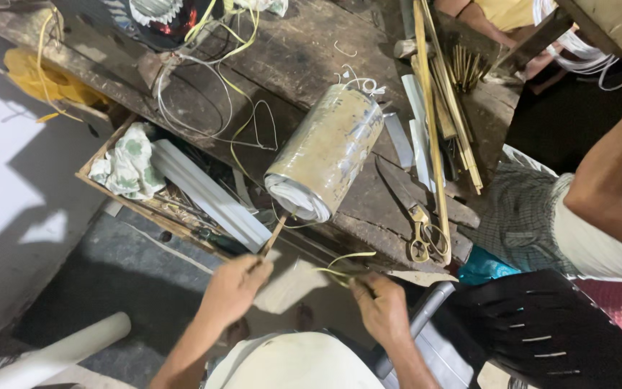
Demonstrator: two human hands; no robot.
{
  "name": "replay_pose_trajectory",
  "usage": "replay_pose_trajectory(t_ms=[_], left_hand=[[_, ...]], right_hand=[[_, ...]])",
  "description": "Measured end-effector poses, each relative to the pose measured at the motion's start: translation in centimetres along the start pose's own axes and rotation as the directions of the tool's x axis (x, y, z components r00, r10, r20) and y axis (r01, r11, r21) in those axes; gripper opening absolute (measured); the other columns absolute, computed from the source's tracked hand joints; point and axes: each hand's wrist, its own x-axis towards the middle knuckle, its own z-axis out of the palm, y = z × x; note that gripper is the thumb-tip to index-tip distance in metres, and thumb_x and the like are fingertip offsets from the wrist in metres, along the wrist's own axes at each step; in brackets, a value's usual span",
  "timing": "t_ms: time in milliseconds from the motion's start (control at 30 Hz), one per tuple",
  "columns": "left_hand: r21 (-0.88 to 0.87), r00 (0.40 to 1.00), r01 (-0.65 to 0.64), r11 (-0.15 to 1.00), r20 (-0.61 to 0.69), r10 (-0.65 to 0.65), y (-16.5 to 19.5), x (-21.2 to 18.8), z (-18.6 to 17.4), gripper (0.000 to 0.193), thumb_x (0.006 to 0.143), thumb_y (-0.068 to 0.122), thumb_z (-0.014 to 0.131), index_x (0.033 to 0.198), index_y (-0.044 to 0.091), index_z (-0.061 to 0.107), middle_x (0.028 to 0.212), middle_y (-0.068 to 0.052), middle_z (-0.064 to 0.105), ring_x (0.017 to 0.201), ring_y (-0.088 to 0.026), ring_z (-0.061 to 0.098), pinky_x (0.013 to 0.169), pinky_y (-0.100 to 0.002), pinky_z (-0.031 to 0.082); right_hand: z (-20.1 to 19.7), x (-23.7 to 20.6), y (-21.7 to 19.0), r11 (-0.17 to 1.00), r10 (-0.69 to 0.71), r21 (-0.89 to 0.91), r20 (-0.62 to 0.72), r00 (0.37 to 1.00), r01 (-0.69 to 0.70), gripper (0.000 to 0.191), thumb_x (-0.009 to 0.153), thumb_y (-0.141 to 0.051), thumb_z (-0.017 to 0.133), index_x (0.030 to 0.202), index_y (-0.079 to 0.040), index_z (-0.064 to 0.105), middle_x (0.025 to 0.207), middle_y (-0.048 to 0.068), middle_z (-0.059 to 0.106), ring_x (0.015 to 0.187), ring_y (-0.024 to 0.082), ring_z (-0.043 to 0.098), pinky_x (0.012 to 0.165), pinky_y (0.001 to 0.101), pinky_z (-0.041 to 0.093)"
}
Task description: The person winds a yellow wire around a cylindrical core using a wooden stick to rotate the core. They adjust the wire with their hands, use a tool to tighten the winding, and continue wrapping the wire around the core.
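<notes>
A dark, scarred wooden counter [311, 50] fills the upper middle of the frame, running from upper left down to centre right. On it, at centre, a large roll of shiny sheet material [325, 162] lies on its side, its open end facing you. Left of centre an open wooden drawer [102, 189] holds a crumpled green-and-white cloth [127, 169] and pale flat strips. To the right of the roll lie long bamboo strips [437, 122], with gold-handled scissors [415, 216] beside them near the counter's edge. Loose white and yellow wire [214, 94] curls across the upper left.

At lower centre, your left hand [235, 288] is clenched around a thin bamboo stick [273, 236], which points up toward the roll's open end. Your right hand [381, 306] is closed, its fingers [361, 288] pinching a thin yellow-green sliver [343, 263] that loops between the hands.

You appear to be working the sliver against or around the stick, perhaps peeling or binding it. The next move would likely call for steady tension from the right hand while the left keeps the stick from twisting.

Whether the sliver is attached to the stick is too fine to make out. The stick's lower end is hidden in your fist. Another person's arm [613, 166] is cut off at the right edge. A white tube [59, 353] is cropped at lower left.
</notes>
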Motion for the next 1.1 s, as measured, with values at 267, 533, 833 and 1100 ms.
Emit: replay_pose_trajectory(t_ms=[267, 533, 833, 1100], left_hand=[[0.145, 0.983, -0.093, 0.985, -0.144, 0.114, 2.0, 8.5, -0.3, 0.051, 0.088, 0.05, 0.067, 0.084, -0.001, 0.074, 0.079, -0.023, 0.071, 0.079, -0.041, 0.07, 0.072, -0.048, 0.051], [0.061, 0.976, -0.075, 0.995, -0.2, 0.086, 1.9, 9.8, 1.0, 0.043, 0.084, 0.042, 0.069, 0.086, -0.001, 0.075, 0.085, -0.026, 0.072, 0.086, -0.043, 0.07, 0.077, -0.051, 0.054], [-0.014, 0.984, -0.138, 0.99, -0.12, 0.135, 1.2, 10.1, 0.5, 0.047, 0.085, 0.039, 0.068, 0.087, -0.007, 0.073, 0.083, -0.03, 0.072, 0.085, -0.043, 0.073, 0.076, -0.05, 0.055], [-0.286, 0.972, -0.228, 0.931, -0.019, 0.233, -2.0, 6.1, -0.9, 0.043, 0.091, 0.041, 0.068, 0.095, -0.001, 0.077, 0.071, -0.013, 0.074, 0.064, -0.022, 0.069, 0.061, -0.036, 0.052]], right_hand=[[2.8, -2.9, -3.1, 0.998, 0.044, -0.034, -0.014, 0.999, -0.045, 0.021, 0.087, -0.021, 0.075, 0.094, -0.001, 0.077, 0.081, 0.014, 0.076, 0.07, 0.023, 0.071, 0.066, 0.0343, 0.055], [5.7, -7.0, -4.1, 0.993, 0.112, -0.04, 0.057, 0.992, -0.109, 0.02, 0.084, -0.019, 0.077, 0.094, -0.001, 0.077, 0.08, 0.013, 0.076, 0.067, 0.023, 0.07, 0.061, 0.0351, 0.054], [7.1, -6.4, -4.6, 0.997, 0.007, -0.077, -0.073, 0.997, -0.012, 0.02, 0.085, -0.019, 0.078, 0.094, -0.001, 0.077, 0.081, 0.012, 0.076, 0.07, 0.021, 0.069, 0.065, 0.0337, 0.054], [8.1, -7.2, -6.6, 0.982, 0.188, 0.051, -0.147, 0.971, -0.183, 0.02, 0.09, -0.021, 0.074, 0.095, -0.002, 0.076, 0.068, 0.006, 0.066, 0.061, 0.012, 0.057, 0.056, 0.0294, 0.047]])
